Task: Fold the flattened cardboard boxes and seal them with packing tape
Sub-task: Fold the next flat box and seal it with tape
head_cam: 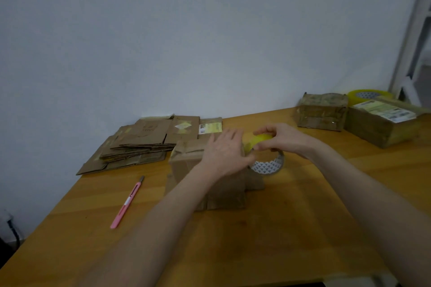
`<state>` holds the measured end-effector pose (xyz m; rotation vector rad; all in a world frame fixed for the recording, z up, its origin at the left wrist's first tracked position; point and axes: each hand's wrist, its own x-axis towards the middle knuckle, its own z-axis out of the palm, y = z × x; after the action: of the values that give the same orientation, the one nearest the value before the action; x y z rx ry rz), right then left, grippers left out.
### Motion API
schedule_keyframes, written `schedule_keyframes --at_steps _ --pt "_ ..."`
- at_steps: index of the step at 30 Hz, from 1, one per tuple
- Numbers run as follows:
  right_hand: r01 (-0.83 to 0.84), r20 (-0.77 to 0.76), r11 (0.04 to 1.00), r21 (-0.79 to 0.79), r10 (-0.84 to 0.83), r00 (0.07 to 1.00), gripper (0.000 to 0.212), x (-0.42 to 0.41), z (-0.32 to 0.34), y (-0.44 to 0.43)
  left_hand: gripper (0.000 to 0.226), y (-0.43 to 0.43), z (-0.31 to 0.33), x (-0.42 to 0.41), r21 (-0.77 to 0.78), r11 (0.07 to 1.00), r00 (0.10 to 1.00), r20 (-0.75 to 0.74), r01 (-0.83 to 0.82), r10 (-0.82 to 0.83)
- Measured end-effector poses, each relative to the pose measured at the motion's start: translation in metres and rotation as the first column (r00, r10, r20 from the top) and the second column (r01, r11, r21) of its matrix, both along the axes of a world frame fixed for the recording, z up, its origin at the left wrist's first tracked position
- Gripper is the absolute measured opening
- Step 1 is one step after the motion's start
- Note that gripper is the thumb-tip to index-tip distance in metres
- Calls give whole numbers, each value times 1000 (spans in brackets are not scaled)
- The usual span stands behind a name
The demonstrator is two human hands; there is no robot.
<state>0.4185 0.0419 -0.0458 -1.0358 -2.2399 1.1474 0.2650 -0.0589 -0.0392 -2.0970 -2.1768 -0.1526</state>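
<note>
With its left hand (222,154) flat on the box (186,163), the person should pull evenly on the tape roll (268,165) gripped by the right hand (278,138).

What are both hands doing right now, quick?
Left hand: open, pressing flat on the cardboard box.
Right hand: closed, gripping the yellow packing tape roll.
</note>
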Motion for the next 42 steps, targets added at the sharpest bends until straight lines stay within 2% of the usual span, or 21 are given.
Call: schedule_keyframes --at_steps 5,10,13,18,21,23,25,30,38,42 --pt "18 -138 993 -118 -34 990 39 21 -13 3 74 10 -13 -20 -19 999 999 -23 -38 37" --pt "35 -206 999 -4 -35 978 41 20 -15 -5 73 6 -17 -29 37 999 999 -45 14 -12" --pt "-14 -150 994 110 31 988 41 22 -10 -7 72 6 -19 -31 59 998 998 -64 14 -11" --pt "-9 -62 958 285 27 998 42 20 -3 -8 71 8 -20 -31 54 998 998 -55 16 -13" --pt "-12 -14 942 336 17 1000 41 21 0 -7 71 7 -20 -33 52 998 998 -54 22 -19" --pt "-20 84 930 366 -12 996 40 27 -2 -3 71 6 -20 -35 54 998 999 -40 26 -24" --pt "-9 128 937 349 -38 991 44 35 -4 -3 70 5 -21 -36 67 997 999 -45 33 -30" --pt "17 78 964 264 -39 996 48 37 -9 -8 70 3 -22 -37 67 998 998 -61 21 -17" --pt "51 130 946 320 -97 987 42 31 -5 -14 70 4 -23 -38 72 997 999 -50 5 -1" --pt "56 165 946 318 -114 980 47 22 2 -14 67 0 -24 -39 121 993 995 -101 9 3"
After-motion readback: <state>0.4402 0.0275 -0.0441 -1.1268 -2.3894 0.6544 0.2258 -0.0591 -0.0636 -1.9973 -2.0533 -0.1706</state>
